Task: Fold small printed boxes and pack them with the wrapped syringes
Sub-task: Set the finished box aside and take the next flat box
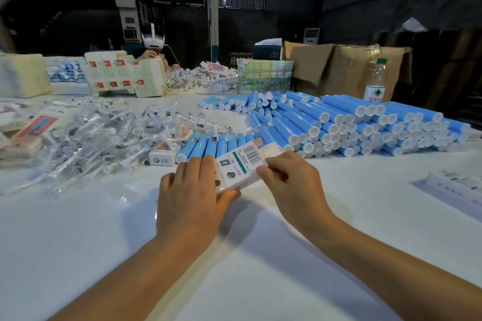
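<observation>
Small white printed cardboard box [238, 168], barcode face up, sits between my two hands just above the white desk [104, 229]. My left hand [191, 195] grips its near end, fingers curled over the top, thumb beneath. My right hand [289, 182] pinches its right edge. Behind the box lie blue tubes with white caps [339, 122]; left of it, clear-wrapped syringes [104, 135].
</observation>
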Tool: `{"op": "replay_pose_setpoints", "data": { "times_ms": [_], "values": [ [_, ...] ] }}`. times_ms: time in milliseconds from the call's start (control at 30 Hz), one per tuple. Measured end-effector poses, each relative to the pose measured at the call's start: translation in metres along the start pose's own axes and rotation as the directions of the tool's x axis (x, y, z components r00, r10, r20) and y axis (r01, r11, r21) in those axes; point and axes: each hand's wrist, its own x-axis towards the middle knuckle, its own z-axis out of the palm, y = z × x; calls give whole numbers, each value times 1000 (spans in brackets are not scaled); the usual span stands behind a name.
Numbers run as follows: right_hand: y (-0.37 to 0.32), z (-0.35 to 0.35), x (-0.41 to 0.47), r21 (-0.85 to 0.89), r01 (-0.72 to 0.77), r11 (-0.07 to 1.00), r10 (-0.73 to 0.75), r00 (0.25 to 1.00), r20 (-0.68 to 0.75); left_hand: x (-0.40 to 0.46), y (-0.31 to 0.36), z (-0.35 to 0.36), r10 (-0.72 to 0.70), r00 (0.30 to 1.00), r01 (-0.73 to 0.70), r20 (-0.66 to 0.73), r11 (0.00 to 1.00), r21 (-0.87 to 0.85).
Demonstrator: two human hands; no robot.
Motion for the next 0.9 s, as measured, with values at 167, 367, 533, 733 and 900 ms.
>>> {"op": "replay_pose_setpoints", "data": {
  "times_ms": [167, 367, 533, 733, 900],
  "values": [
    [1, -1, 0, 76, -54, 996, 54, 999, 1, 0, -2, 0, -2, 1000, 2, 12, 1000, 14],
    [1, 0, 5, 208, -161, 965, 153, 987, 54, 0, -1, -2, -6, 999, 5, 36, 1000, 9],
    [5, 0, 6, 150, -187, 971, 171, 979, 112, -3, 2, 2, 59, 998, -60, 28, 997, 41],
    [5, 5, 3, 164, -194, 967, 187, 981, 56, -3, 3, 3, 38, 999, -40, 38, 998, 56],
    [2, 3, 6, 375, -313, 872, 278, 949, 146, -4, 2, 5, 51, 998, -56, 41, 991, 124]
  ]
}}
